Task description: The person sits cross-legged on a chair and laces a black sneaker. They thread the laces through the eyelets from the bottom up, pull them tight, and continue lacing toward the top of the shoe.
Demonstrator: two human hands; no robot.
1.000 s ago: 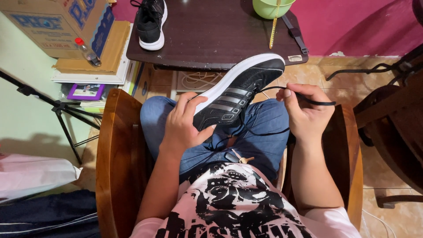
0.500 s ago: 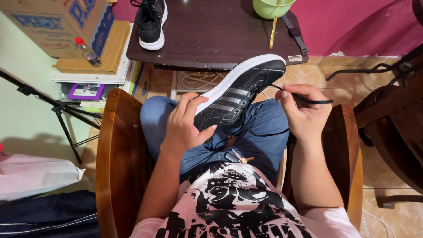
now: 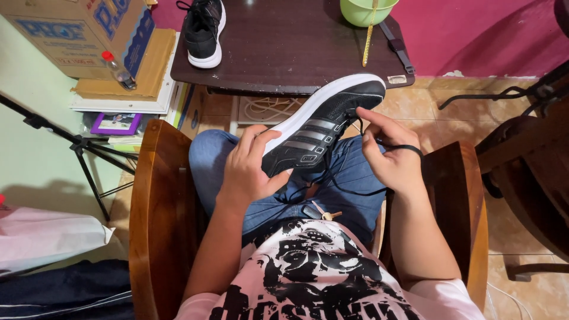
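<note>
Black mesh sneaker with grey side stripes and a white sole [image 3: 323, 127], held tilted over the lap, toe toward the dark wooden bench [image 3: 284, 53].

The left hand [image 3: 252, 166] has its grip clamped on the heel; the right hand [image 3: 388, 157] has its grip pinched together on the black shoelace [image 3: 400, 148] beside the eyelets. Judged from this, a steady heel and a taut lace serve best. A second black sneaker [image 3: 203, 29] and a green plastic bowl [image 3: 364, 10] sit on the bench.

A dark wooden table [image 3: 284, 53] at the far side bears a black shoe [image 3: 204, 29] on its left, a green bowl [image 3: 364, 10] and a black strap [image 3: 398, 47] on its right.
</note>
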